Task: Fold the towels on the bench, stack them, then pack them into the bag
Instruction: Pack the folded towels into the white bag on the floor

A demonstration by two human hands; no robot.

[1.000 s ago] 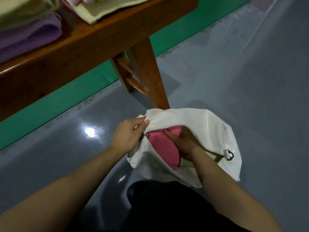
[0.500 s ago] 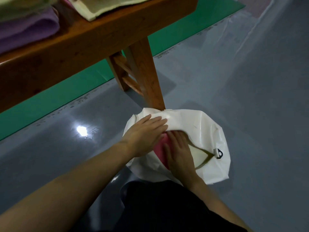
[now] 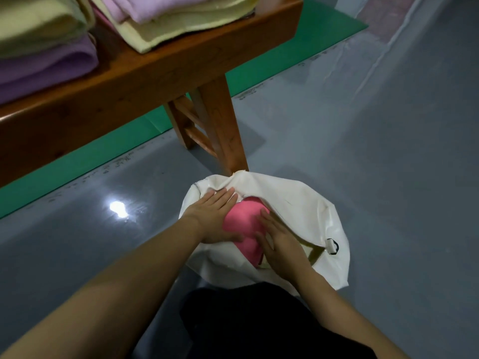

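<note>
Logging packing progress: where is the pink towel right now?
The pink towel lies in the open mouth of the white zippered bag on the floor, between left hand and right hand.

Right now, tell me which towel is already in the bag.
The pink towel, under both flat hands in the white bag on the floor. The purple, yellow and pale pink towels lie folded on the bench.
</note>
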